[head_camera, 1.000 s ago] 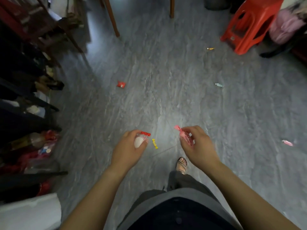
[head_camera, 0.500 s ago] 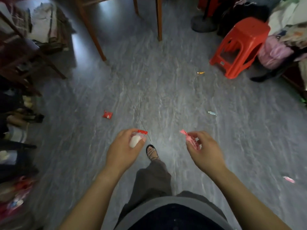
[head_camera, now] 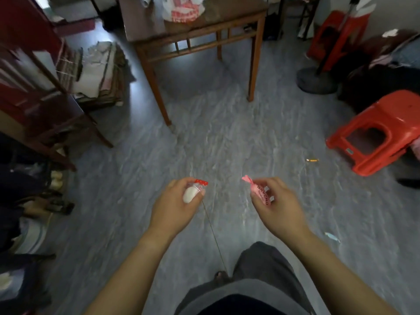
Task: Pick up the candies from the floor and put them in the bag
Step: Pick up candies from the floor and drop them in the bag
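My left hand (head_camera: 173,206) is closed around a white candy in a clear wrapper with a red end (head_camera: 192,192). My right hand (head_camera: 276,206) grips a pink wrapped candy (head_camera: 258,190) whose twisted end sticks up to the left. Both hands hover above the grey floor. An orange candy (head_camera: 312,160) lies on the floor near the red stool, and a pale blue candy (head_camera: 332,237) lies at the right beside my forearm. A white and red plastic bag (head_camera: 184,7) sits on the wooden table at the top.
A wooden table (head_camera: 200,32) stands straight ahead. A red plastic stool (head_camera: 377,130) lies tipped at the right, with a fan base (head_camera: 316,79) behind it. Shelves, shoes and stacked paper (head_camera: 100,71) crowd the left side. My leg and sandalled foot (head_camera: 221,275) are below.
The view has tilted up and moved forward: the table and bag came into sight, and the red candy on the left left the view. Both hands keep hold of their candies.
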Motion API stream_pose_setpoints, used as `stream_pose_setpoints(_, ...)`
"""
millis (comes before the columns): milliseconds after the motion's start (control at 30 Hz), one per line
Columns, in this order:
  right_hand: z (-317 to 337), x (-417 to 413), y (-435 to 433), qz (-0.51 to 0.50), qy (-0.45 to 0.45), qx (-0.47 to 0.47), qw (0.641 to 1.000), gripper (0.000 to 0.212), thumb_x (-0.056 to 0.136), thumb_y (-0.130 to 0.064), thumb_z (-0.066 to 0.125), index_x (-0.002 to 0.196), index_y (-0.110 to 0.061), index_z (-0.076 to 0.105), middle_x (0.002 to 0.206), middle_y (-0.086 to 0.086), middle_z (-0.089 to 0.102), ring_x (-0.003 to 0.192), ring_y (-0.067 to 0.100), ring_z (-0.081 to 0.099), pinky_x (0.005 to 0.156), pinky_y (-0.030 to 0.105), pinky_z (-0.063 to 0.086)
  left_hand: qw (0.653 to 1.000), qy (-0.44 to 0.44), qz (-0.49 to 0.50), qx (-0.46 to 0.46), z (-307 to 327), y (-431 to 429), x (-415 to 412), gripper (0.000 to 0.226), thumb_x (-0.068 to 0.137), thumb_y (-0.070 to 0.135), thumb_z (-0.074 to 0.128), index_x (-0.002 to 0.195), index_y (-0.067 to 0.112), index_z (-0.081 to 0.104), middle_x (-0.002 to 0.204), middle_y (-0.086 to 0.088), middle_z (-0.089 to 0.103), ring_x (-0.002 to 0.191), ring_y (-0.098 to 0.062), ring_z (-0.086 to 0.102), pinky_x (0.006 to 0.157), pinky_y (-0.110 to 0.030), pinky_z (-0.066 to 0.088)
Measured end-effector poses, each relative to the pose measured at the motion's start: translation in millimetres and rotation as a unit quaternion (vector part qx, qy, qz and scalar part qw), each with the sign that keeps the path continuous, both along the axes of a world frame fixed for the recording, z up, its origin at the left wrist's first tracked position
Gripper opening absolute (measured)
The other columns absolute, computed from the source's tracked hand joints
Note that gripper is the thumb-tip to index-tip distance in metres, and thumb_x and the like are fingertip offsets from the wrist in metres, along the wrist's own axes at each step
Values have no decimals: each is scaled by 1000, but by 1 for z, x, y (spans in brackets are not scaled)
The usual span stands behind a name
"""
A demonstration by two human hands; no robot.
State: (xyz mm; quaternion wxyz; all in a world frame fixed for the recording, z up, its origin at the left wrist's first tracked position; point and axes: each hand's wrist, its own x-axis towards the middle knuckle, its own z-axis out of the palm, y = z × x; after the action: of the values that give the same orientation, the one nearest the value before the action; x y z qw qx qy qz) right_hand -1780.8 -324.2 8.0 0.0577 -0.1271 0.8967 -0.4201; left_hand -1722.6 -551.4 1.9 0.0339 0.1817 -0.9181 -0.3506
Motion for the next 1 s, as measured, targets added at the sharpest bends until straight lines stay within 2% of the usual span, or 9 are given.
stream_pose_setpoints(167,-19,-120,-50,5,-6,-12,1000,19,83,-19,64,102,-20,64,94,-6,60,79,8,57,71,25,47,1000,6,6,17,-6,-34,-111,26,81,45,61,106,36,61,97,10,59,83,-6,55,68,-20,38)
stream_pose_setpoints(267,-20,-210,-79,24,6,-11,1000,19,85,-21,62,104,-20,63,95,-6,58,79,5,56,68,16,43,1000,3,9,22,-8,-59,-194,29,82,43,62,108,32,60,100,10,57,85,-5,54,72,-21,40)
stream_pose_setpoints(400,-5,-332,-113,61,32,4,998,20,86,-25,61,106,-20,62,95,-6,56,76,5,54,66,17,42,999,4,33,11,4,-97,-298,31,82,44,62,109,29,61,104,6,61,88,-11,57,75,-28,47)
stream_pose_setpoints(500,3,-413,-143,86,44,17,995,18,86,-28,60,104,-22,62,94,-7,55,73,2,53,62,12,37,999,7,49,9,14,-127,-368,33,83,46,60,111,29,60,108,6,61,91,-10,57,78,-31,50)
stream_pose_setpoints(667,0,-505,-205,111,43,-4,993,15,86,-28,60,100,-25,62,90,-9,57,77,1,55,64,17,40,995,-7,98,12,8,-176,-445,33,84,50,56,110,31,59,109,8,60,92,-9,57,81,-35,52)
stream_pose_setpoints(800,-12,-588,-268,149,36,7,988,16,86,-25,61,102,-23,62,91,-10,55,79,0,55,65,12,40,993,-15,120,2,-7,-233,-529,34,85,50,55,111,28,58,109,8,59,92,-11,57,80,-34,51)
stream_pose_setpoints(1000,-2,-725,-361,126,55,2,990,16,86,-25,61,101,-21,63,88,-9,55,76,3,54,63,17,41,995,-5,98,-15,2,-343,-674,38,84,53,54,113,29,57,110,5,59,92,-12,57,80,-38,53)
